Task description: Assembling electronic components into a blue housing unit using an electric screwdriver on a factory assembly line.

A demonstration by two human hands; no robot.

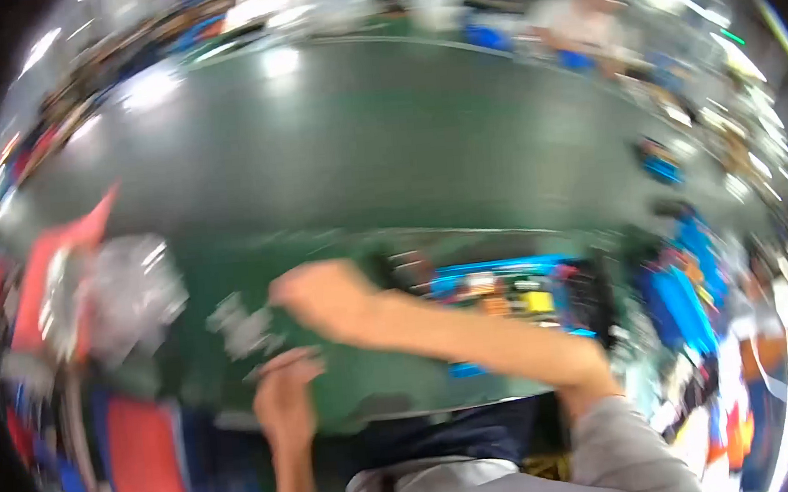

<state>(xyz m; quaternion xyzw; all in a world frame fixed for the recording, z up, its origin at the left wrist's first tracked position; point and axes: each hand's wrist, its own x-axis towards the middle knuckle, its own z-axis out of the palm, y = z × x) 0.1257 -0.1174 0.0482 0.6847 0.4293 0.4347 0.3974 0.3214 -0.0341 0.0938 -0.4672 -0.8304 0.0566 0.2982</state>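
My right arm reaches leftward across the green work surface [223, 370], and my right hand [324, 298] is smeared by motion, its fingers too blurred to read. Below it, close to the near edge, is my left hand [287, 388], its fingers blurred as well. Just left of both hands lies a small cluster of whitish translucent pieces [241, 326]; whether either hand touches it cannot be made out. Partly behind my right forearm stands a blue-framed tray [507, 265] with yellow, orange and dark items in it.
A clear plastic bag [134, 294] lies at the left, beside a red sheet or bin [37, 293]. Beyond the work surface runs a wide dark green belt or table [386, 145]. Blue bins [681, 302] stand at the right. Another person [585, 27] is at the far right.
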